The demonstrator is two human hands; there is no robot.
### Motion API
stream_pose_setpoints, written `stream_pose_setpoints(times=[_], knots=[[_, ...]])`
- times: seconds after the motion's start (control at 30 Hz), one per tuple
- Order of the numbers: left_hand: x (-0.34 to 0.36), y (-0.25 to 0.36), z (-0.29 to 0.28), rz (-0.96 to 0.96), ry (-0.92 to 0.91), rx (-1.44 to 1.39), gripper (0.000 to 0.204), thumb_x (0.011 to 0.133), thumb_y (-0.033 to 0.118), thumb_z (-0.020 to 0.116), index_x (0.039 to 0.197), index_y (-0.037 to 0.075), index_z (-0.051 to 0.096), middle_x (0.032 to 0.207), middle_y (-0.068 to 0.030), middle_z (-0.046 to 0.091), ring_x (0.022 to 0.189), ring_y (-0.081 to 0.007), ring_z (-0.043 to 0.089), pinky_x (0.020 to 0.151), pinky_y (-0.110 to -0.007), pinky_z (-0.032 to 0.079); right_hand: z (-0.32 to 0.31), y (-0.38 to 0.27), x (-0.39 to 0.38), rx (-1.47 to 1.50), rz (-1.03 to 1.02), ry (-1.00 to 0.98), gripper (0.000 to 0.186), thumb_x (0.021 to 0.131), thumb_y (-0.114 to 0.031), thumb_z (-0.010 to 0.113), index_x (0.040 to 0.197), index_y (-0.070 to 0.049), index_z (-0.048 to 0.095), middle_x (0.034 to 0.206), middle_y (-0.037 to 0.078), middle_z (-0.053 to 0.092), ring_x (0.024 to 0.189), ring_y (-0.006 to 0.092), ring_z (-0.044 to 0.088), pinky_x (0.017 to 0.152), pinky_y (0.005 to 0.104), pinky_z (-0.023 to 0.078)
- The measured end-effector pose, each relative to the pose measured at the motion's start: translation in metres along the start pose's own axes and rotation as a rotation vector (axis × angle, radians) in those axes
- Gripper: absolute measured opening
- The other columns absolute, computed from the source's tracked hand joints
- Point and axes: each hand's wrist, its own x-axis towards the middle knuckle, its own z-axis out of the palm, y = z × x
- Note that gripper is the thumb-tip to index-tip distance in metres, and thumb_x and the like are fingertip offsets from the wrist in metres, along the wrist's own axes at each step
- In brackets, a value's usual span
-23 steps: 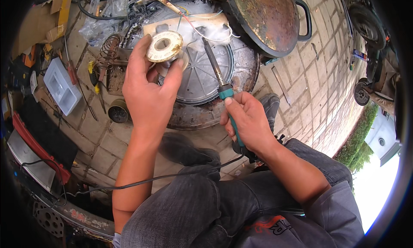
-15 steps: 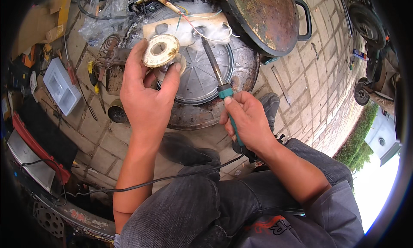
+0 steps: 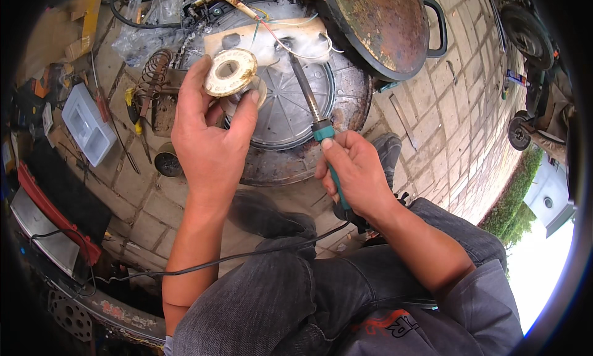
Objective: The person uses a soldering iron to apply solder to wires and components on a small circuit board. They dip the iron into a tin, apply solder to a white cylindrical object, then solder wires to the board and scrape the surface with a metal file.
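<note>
Paving blocks (image 3: 441, 124) spread beneath everything. On them lies a round, ribbed metal housing (image 3: 278, 118) with a grimy outer ring, and a rust-mottled round lid (image 3: 383, 28) with a black handle overlaps its upper right side. Across the housing's far part rests a pale, scorched board (image 3: 247, 39). The right hand (image 3: 355, 170) wraps its fingers around the teal handle of a soldering iron (image 3: 323, 131), thumb laid along the top. The iron slants up and away, its tip at a dark patch of the board; whether they touch, I cannot tell. The left hand (image 3: 213, 139) pinches a spool (image 3: 231, 73) between thumb and fingers, holding it tilted in front of the housing's left part, left of the iron, with its cream, brown-edged flange facing up. Thin white, red and green wires (image 3: 278, 37) curl over the board, the smallest things there.
</note>
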Motion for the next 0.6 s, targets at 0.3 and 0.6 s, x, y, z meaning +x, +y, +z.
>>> stream_pose_setpoints(times=[0.3,0.6], knots=[[0.0002,-0.0021,0.0004,0.021,0.008,0.018,0.063,0.089,-0.004,0.073,0.144,-0.007,0.043,0.133,-0.0180,0.061,0.120,-0.0204,0.062,0.102,-0.032,0.052,-0.0004,0.0006,0.0001,0.008,-0.008,-0.008,0.027,0.106,-0.024,0.054,0.101,0.001,0.048,0.073,0.007,0.061,0.049,0.0086,0.050,0.043,0.0256,0.039],[-0.0001,-0.0023,0.0014,0.015,-0.007,-0.001,0.062,0.089,-0.003,0.073,0.144,-0.007,0.044,0.134,-0.0172,0.061,0.121,-0.0201,0.061,0.102,-0.032,0.051,-0.0004,-0.0002,-0.0007,0.015,0.002,-0.009,0.026,0.106,-0.024,0.054,0.100,0.001,0.049,0.072,0.007,0.062,0.049,0.0087,0.050,0.043,0.0255,0.040]])
